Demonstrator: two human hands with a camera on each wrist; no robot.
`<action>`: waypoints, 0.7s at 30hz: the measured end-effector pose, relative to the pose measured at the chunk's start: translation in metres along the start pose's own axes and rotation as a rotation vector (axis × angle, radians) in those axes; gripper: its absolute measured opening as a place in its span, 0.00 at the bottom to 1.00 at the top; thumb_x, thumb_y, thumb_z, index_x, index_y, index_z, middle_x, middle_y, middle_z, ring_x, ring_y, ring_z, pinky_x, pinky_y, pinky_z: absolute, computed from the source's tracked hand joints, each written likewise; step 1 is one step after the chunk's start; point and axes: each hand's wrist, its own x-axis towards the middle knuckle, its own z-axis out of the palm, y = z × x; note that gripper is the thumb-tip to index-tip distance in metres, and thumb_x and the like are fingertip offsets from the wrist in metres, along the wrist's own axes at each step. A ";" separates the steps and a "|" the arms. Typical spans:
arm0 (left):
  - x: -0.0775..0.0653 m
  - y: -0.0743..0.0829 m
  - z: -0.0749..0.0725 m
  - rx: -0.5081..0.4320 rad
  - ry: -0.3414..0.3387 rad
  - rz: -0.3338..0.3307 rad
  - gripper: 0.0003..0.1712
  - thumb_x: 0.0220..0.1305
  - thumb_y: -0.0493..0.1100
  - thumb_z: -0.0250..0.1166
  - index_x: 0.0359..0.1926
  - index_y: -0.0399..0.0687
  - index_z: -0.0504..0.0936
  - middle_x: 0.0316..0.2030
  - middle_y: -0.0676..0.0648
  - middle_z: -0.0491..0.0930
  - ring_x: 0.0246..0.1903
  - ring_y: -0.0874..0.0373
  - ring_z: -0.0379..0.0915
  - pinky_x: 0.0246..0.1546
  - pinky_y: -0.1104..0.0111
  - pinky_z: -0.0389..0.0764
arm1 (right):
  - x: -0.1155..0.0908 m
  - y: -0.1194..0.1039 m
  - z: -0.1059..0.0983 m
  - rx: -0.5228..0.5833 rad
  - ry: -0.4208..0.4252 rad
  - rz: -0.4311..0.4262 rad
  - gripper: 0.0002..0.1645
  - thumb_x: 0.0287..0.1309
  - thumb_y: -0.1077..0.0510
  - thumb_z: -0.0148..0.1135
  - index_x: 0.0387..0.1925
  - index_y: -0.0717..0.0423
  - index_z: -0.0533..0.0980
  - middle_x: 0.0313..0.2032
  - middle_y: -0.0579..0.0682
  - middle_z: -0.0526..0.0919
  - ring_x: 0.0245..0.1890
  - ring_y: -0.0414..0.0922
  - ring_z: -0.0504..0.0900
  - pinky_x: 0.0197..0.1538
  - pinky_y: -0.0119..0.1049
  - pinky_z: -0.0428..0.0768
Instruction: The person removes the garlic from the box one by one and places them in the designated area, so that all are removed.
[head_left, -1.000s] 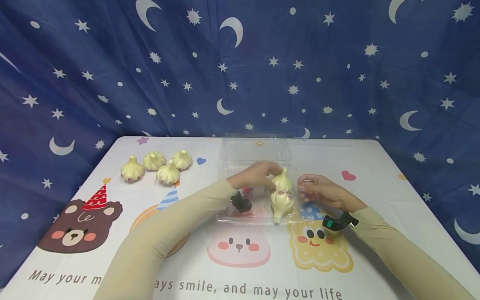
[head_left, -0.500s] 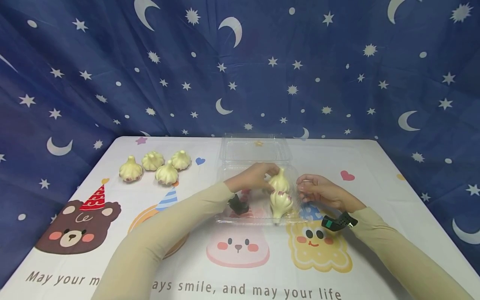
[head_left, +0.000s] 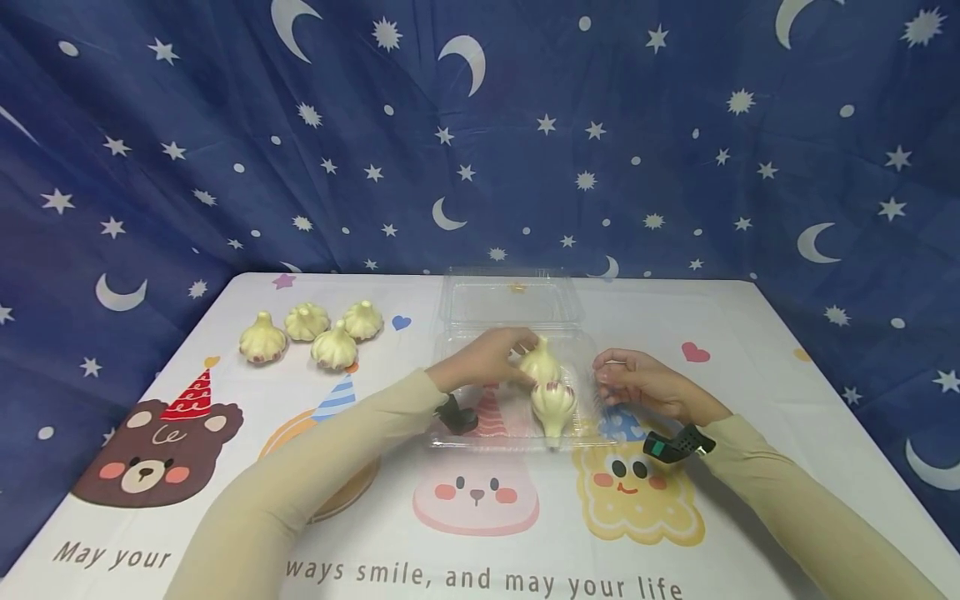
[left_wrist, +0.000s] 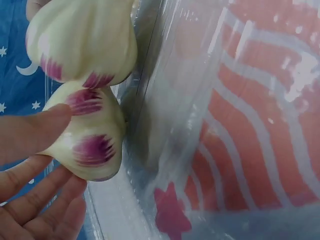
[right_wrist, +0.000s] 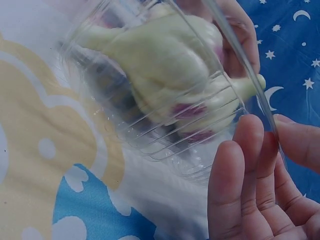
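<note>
A clear plastic clamshell box (head_left: 510,439) lies opened out on the table, its lid (head_left: 510,302) folded back. Inside its base are two garlic bulbs. My left hand (head_left: 483,358) grips the rear garlic bulb (head_left: 542,362) between thumb and fingers; the left wrist view shows the thumb across this bulb (left_wrist: 95,137). Just in front, the other garlic bulb (head_left: 553,406) touches it, stem towards me. On the box's right side, my right hand (head_left: 648,385) pinches the rim (right_wrist: 272,117) between thumb and fingers, as the right wrist view shows.
Several more garlic bulbs (head_left: 335,346) stand grouped at the back left of the table. The white tablecloth (head_left: 645,308) carries printed cartoon figures and lettering. A dark blue curtain (head_left: 525,200) with moons and stars hangs behind the table.
My left hand has moved left inside the box with the rear garlic bulb. The front bulb has shifted slightly left too. My right hand has stayed at the rim.
</note>
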 end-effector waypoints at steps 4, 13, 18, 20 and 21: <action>-0.004 -0.004 -0.003 0.017 0.002 -0.008 0.35 0.47 0.43 0.74 0.57 0.39 0.73 0.53 0.42 0.78 0.52 0.51 0.76 0.56 0.62 0.77 | 0.000 0.001 -0.001 0.014 -0.013 -0.007 0.08 0.64 0.68 0.48 0.39 0.53 0.69 0.26 0.42 0.81 0.29 0.35 0.81 0.36 0.27 0.83; -0.003 -0.006 -0.008 0.074 -0.019 0.002 0.28 0.48 0.38 0.72 0.53 0.40 0.78 0.50 0.42 0.81 0.49 0.50 0.78 0.54 0.63 0.78 | 0.001 0.002 -0.002 0.019 -0.015 -0.010 0.09 0.64 0.69 0.48 0.39 0.54 0.69 0.26 0.42 0.81 0.29 0.36 0.81 0.36 0.27 0.83; -0.001 -0.007 -0.006 0.065 -0.033 -0.004 0.32 0.46 0.40 0.74 0.55 0.40 0.76 0.53 0.42 0.79 0.52 0.50 0.77 0.58 0.61 0.76 | 0.000 0.001 -0.001 0.016 -0.011 -0.002 0.08 0.64 0.68 0.49 0.39 0.54 0.69 0.26 0.42 0.81 0.28 0.36 0.81 0.36 0.27 0.83; 0.000 -0.008 -0.006 0.056 -0.043 -0.005 0.34 0.46 0.41 0.74 0.56 0.41 0.75 0.53 0.42 0.79 0.53 0.50 0.77 0.59 0.61 0.75 | 0.001 0.001 -0.002 0.015 -0.011 -0.002 0.08 0.64 0.68 0.48 0.39 0.54 0.69 0.26 0.42 0.81 0.28 0.36 0.81 0.36 0.27 0.83; 0.000 -0.008 -0.005 0.052 -0.048 -0.006 0.34 0.46 0.41 0.74 0.57 0.41 0.75 0.54 0.42 0.79 0.53 0.50 0.77 0.59 0.62 0.76 | 0.001 0.001 -0.002 0.014 -0.012 -0.002 0.08 0.64 0.68 0.48 0.39 0.54 0.69 0.26 0.42 0.81 0.28 0.35 0.81 0.36 0.27 0.83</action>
